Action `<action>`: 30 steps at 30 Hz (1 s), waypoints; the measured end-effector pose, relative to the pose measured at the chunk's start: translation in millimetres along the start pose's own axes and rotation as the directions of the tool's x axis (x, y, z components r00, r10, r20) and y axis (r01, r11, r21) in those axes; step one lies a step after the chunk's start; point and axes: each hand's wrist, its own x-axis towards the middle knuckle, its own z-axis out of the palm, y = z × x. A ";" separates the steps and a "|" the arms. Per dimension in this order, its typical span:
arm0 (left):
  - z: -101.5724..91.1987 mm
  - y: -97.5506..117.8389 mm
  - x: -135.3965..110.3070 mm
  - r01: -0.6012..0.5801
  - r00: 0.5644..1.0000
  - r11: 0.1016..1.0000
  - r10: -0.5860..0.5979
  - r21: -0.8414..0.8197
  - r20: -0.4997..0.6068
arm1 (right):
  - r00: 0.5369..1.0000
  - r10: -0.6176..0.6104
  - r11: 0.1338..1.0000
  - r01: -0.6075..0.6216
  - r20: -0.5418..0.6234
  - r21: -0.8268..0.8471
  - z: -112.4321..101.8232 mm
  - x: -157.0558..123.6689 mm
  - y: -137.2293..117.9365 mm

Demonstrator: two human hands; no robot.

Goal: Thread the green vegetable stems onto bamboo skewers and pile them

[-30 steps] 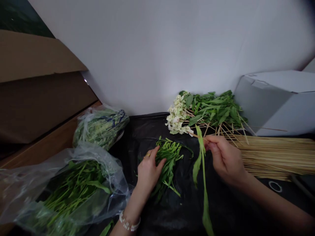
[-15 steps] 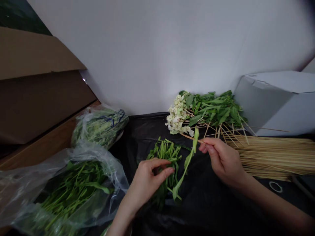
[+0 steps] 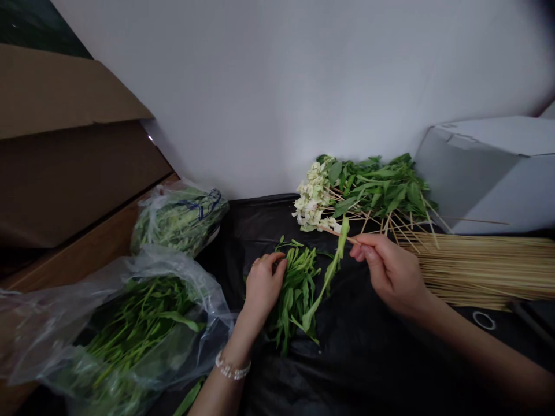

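Observation:
My right hand (image 3: pixel 388 268) pinches a thin bamboo skewer (image 3: pixel 353 240) that points left. A long pale-green leafy stem (image 3: pixel 332 271) is pierced on the skewer and hangs from it, in front of my fingertips. At the upper left of a small pile of leafy greens (image 3: pixel 299 289) is my left hand (image 3: pixel 265 283), thumb and fingers curled close together against the stems. Whatever lies between those fingertips is too small to make out. Behind the skewer lie sticks with bunched cream-white pieces (image 3: pixel 314 199) and green leaves (image 3: pixel 385 188) on them.
Many bare skewers (image 3: pixel 485 268) lie at the right, before a white box (image 3: pixel 494 173). A white ring (image 3: pixel 484 320) lies nearer. At left are an open plastic bag of greens (image 3: pixel 173 260), a tied bag of greens (image 3: pixel 182 219) and a cardboard box (image 3: pixel 69 185). Black sheeting (image 3: pixel 347 358) covers the surface.
My left hand has moved up and left over the pile, its fingers drawing closer together. My right hand still holds the skewer with the hanging stem, nearly in place.

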 end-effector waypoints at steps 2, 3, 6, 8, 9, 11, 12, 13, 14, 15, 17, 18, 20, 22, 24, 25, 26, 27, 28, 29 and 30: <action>2.0 7.8 6.0 0.024 0.999 0.984 -0.029 0.178 0.023 | 1.000 -0.012 1.000 0.012 0.002 -0.001 1.2 -0.7 -0.3; 2.5 11.5 9.4 0.037 0.998 0.965 -0.050 0.261 0.043 | 1.000 -0.023 1.000 0.023 0.002 -0.003 1.7 -0.8 -0.6; 2.5 16.7 19.4 0.070 0.988 0.924 -0.116 0.377 0.103 | 0.999 -0.054 0.998 0.054 0.005 -0.010 2.1 -0.6 -1.8; 0.6 14.9 24.7 0.074 0.985 0.931 -0.123 0.358 0.117 | 0.998 -0.066 0.998 0.066 0.009 -0.008 1.8 -0.4 -2.7; -1.2 13.3 26.7 0.074 0.986 0.947 -0.116 0.312 0.119 | 0.998 -0.067 0.998 0.068 0.011 -0.005 1.6 -0.2 -3.1; -7.1 11.1 29.6 0.084 0.989 0.992 -0.095 0.097 0.111 | 0.998 -0.069 0.998 0.069 0.015 0.001 0.7 0.1 -3.7; -10.7 11.1 30.2 0.095 0.991 0.992 -0.086 -0.080 0.101 | 0.997 -0.071 0.997 0.071 0.013 0.002 0.2 0.2 -4.0; -14.4 11.8 30.2 0.108 0.992 0.952 -0.087 -0.285 0.088 | 0.997 -0.076 0.997 0.076 0.006 0.003 -0.3 0.3 -4.4; -17.7 13.0 29.3 0.126 0.992 0.866 -0.102 -0.484 0.076 | 0.997 -0.078 0.997 0.078 -0.003 0.002 -0.8 0.4 -4.7; -20.3 14.2 27.7 0.147 0.989 0.749 -0.132 -0.646 0.072 | 0.997 -0.081 0.997 0.081 -0.013 0.003 -1.2 0.3 -5.2; -22.0 15.4 22.0 0.197 0.970 0.487 -0.220 -0.851 0.099 | 0.996 -0.085 0.996 0.085 -0.017 0.008 -1.1 -0.3 -6.3; -21.1 14.8 18.4 0.227 0.956 0.373 -0.260 -0.899 0.134 | 0.996 -0.090 0.996 0.090 -0.010 0.009 -0.4 -0.9 -7.0; -16.8 11.4 10.9 0.295 0.928 0.224 -0.299 -0.929 0.223 | 0.993 -0.114 0.993 0.114 0.024 -0.003 2.4 -2.8 -8.5; -12.0 6.9 5.0 0.356 0.907 0.159 -0.297 -0.921 0.300 | 0.985 -0.156 0.986 0.160 0.078 -0.038 6.8 -5.5 -9.8; -9.1 4.0 1.8 0.382 0.897 0.132 -0.292 -0.915 0.332 | 0.971 -0.190 0.975 0.204 0.146 -0.085 11.9 -8.6 -10.1; -8.7 3.5 1.2 0.382 0.896 0.124 -0.293 -0.916 0.334 | 0.964 -0.197 0.970 0.218 0.179 -0.108 14.2 -10.1 -9.8; -8.9 3.5 1.0 0.379 0.896 0.120 -0.294 -0.918 0.331 | 0.958 -0.198 0.966 0.227 0.206 -0.127 16.3 -11.4 -9.2; -9.5 4.0 1.2 0.374 0.898 0.121 -0.293 -0.920 0.327 | 0.954 -0.195 0.963 0.230 0.226 -0.141 18.0 -12.6 -8.3; -10.2 4.8 1.4 0.371 0.901 0.126 -0.290 -0.920 0.323 | 0.952 -0.189 0.962 0.228 0.242 -0.150 19.2 -13.5 -7.3; -11.1 5.6 1.5 0.370 0.903 0.133 -0.283 -0.919 0.323 | 0.950 -0.182 0.962 0.225 0.253 -0.153 20.1 -14.1 -6.4; -11.7 6.2 1.5 0.370 0.906 0.141 -0.272 -0.918 0.324 | 0.949 -0.176 0.963 0.220 0.261 -0.153 20.6 -14.5 -5.5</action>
